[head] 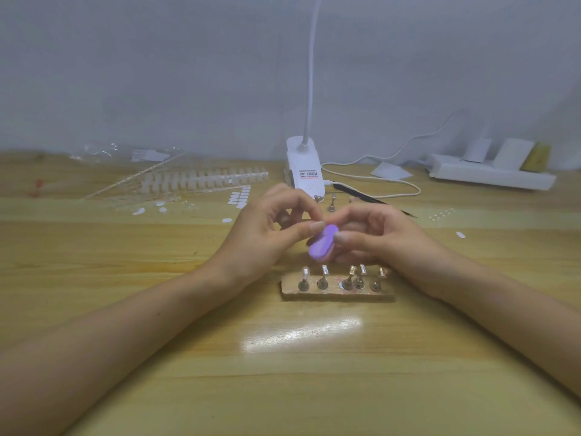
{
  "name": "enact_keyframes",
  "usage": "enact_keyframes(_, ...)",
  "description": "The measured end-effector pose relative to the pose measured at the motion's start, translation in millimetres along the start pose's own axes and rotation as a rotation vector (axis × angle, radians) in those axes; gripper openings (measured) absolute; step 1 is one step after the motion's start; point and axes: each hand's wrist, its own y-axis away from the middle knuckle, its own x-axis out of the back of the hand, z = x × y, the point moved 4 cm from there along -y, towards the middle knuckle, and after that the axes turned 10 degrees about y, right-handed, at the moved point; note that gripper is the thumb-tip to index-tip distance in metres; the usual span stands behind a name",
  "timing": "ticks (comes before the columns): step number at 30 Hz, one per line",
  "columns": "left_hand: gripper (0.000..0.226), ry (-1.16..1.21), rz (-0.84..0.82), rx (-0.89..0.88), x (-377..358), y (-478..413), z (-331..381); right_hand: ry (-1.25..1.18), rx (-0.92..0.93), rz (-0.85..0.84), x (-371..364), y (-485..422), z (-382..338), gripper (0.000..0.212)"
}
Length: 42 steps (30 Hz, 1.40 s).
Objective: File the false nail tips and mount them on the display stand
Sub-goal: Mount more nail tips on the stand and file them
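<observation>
Right, head view, and both hands meet over the middle of the wooden table [157, 309], just beyond the display stand [338, 294]. The right hand [377, 237] grips the purple file [320, 245], thumb along its near side, fingers curled behind it, with the block tilted and its far end raised. The left hand [267, 231] curls in from the other side, thumb and forefinger brought together at the file's raised end; whatever sits between them is too small and blurred to make out, so I cannot tell whether a tip is held there. On the stand, a row of little metal pegs stands upright, and the leftmost one carries a pale nail tip [305, 273]; the others show only their clips. Further back on the left lie strips of unfiled tips [204, 179], with small white oval tabs [240, 196] scattered beside them and a clear plastic bag [125, 152] behind. A white clip lamp [304, 166] stands at centre rear, a spare peg [331, 202] just in front of it, and a white power strip [490, 176] sits far right.
</observation>
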Motion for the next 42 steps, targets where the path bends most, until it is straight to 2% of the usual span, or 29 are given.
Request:
enact_keyframes(3, 0.008, -0.013, -0.017, -0.006, -0.7, 0.1, 0.7, -0.163, 0.002, 0.125, 8.1, -1.4, 0.0, 0.027)
enact_keyframes(6, 0.009, -0.021, -0.007, -0.02, 0.1, 0.0, 0.4, -0.037, 0.0, -0.001, 0.1, 0.3, -0.4, 0.02)
enact_keyframes(10, 0.009, -0.021, -0.006, -0.015, -0.5, -0.1, 0.2, -0.14, 0.008, 0.099, 5.6, -0.7, -0.4, 0.026)
enact_keyframes(13, 0.004, -0.028, -0.003, -0.018, -0.9, 0.0, 0.7, -0.027, -0.005, -0.021, -0.5, 0.7, -1.4, 0.023)
enact_keyframes(16, 0.006, -0.034, 0.003, -0.018, -0.3, -0.6, 0.2, -0.095, 0.006, 0.05, 2.9, 0.5, -1.0, 0.026)
enact_keyframes(20, 0.004, -0.04, -0.008, -0.012, -0.7, 0.0, 0.0, -0.006, -0.001, -0.042, -1.1, 1.0, -0.9, 0.023)
enact_keyframes(24, 0.008, 0.002, 0.028, 0.034, 2.1, -1.3, -1.9, -0.179, 0.025, 0.087, 5.7, 1.3, -3.2, 0.029)
enact_keyframes(28, 0.009, 0.03, -0.01, 0.066, 0.1, 1.2, -1.2, -0.174, 0.037, 0.214, 9.8, 4.2, -1.3, 0.031)
enact_keyframes(30, 0.008, 0.048, -0.031, 0.084, -1.9, 2.5, 0.1, -0.019, 0.055, 0.262, 13.5, 9.1, -4.8, 0.025)
enact_keyframes(32, 0.007, 0.08, -0.045, 0.12, -2.9, 2.7, 1.6, 0.291, 0.085, 0.273, 15.3, 14.6, -9.4, 0.017)
enact_keyframes(35, 0.011, 0.164, -0.085, 0.181, -1.9, 3.8, 4.4, 0.814, 0.167, 0.373, 16.5, 21.4, -15.7, 0.02)
enact_keyframes(36, 0.011, 0.194, -0.097, 0.196, -1.4, 4.4, 6.1, 0.905, 0.231, 0.414, 16.2, 23.8, -21.2, 0.024)
enact_keyframes(39, 0.008, 0.21, -0.145, 0.211, -2.0, 4.8, 9.7, 0.836, 0.5, 0.385, 9.3, 32.5, -42.9, 0.027)
enact_keyframes(42, 0.008, 0.246, -0.229, 0.219, -5.7, 5.1, 14.9, 0.897, 0.63, 0.302, -7.8, 36.2, -54.6, 0.025)
